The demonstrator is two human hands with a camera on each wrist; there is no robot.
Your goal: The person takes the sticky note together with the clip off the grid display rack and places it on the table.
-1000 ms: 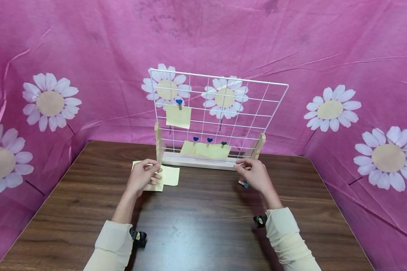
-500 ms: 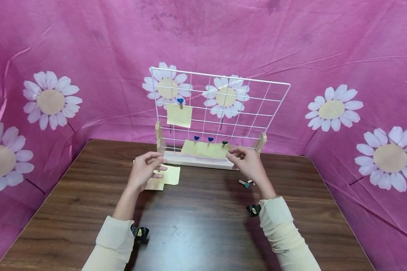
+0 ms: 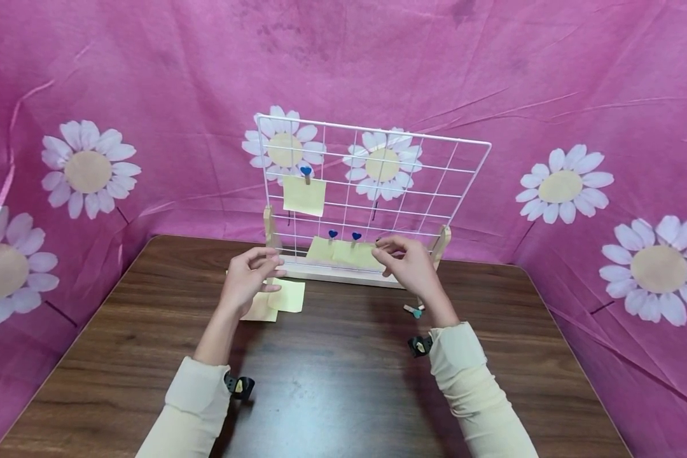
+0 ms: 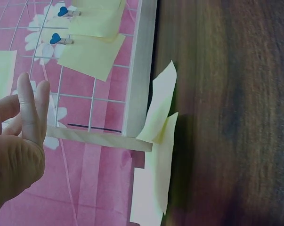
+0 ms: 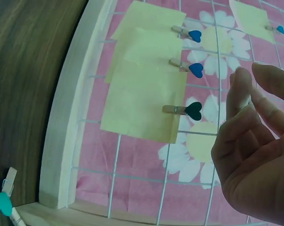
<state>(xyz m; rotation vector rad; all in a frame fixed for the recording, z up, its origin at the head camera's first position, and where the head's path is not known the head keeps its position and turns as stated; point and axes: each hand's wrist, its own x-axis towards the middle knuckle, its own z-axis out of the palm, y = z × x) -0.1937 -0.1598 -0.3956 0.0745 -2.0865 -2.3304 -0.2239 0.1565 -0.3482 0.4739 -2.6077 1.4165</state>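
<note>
A white wire grid (image 3: 435, 181) stands upright in a wooden base (image 3: 343, 274). Low on it hang overlapping yellow sticky notes (image 5: 144, 106), held by two blue heart clothespins (image 5: 195, 70) and a dark green heart clothespin (image 5: 193, 111). Just in front of the green one is my right hand (image 3: 409, 266), thumb and fingers bent loosely and nothing visible between them; it covers that clothespin in the head view. My left hand (image 3: 249, 280) hovers by the left wooden post (image 3: 269, 224), fingers relaxed and holding nothing, above loose sticky notes (image 3: 289, 296) on the table.
Higher on the grid's left, another sticky note (image 3: 304, 196) hangs from a blue heart clothespin (image 3: 306, 172). Teal heart clothespins (image 3: 416, 312) lie on the wooden table (image 3: 320, 375) below the right hand. A pink flowered cloth (image 3: 194, 76) rises behind the table.
My right hand has moved left and up, from the base's right end to the green clothespin. The left hand has shifted slightly up and right, its fingers spreading.
</note>
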